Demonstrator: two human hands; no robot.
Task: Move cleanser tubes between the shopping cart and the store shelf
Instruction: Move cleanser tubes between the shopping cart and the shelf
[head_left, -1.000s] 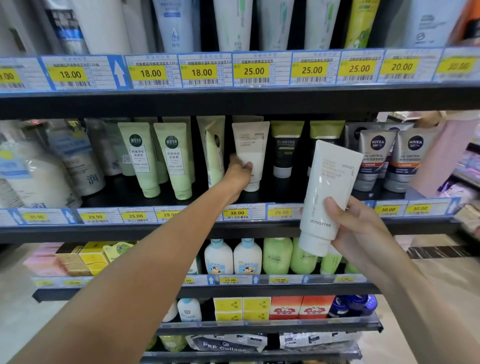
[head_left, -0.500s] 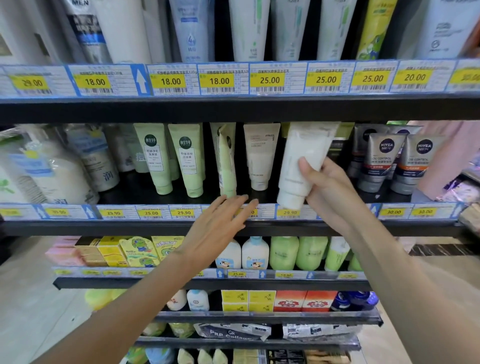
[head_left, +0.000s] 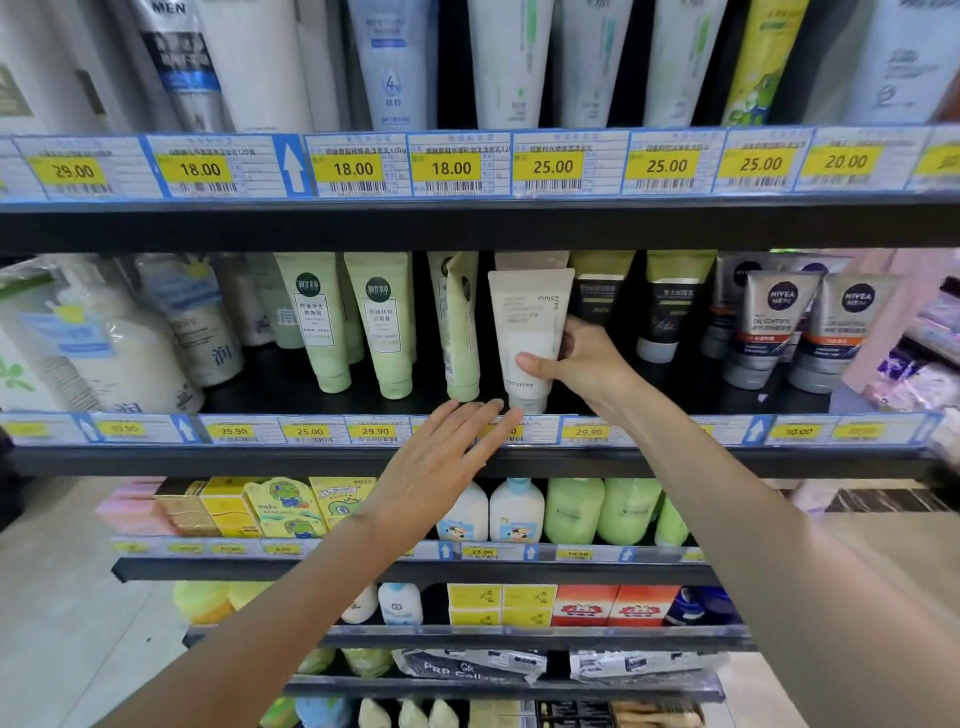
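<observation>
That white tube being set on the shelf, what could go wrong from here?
The white tube stands cap-down at the shelf's front edge, held by the right hand; let go carelessly, it might tip off. It is close beside the tilted green tube, which a nudge could topple. The open left hand grips nothing, so it may not catch a fall.

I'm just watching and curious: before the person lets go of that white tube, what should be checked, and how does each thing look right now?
1. White tube upright, cap down: ok.
2. Cap resting on the shelf: cannot tell, the price strip hides its base.
3. Right hand gripping the tube: ok, thumb in front.
4. Left hand out of the way: ok, open and flat below the shelf edge.
5. Room beside the green tube: ok, a narrow gap shows.
</observation>
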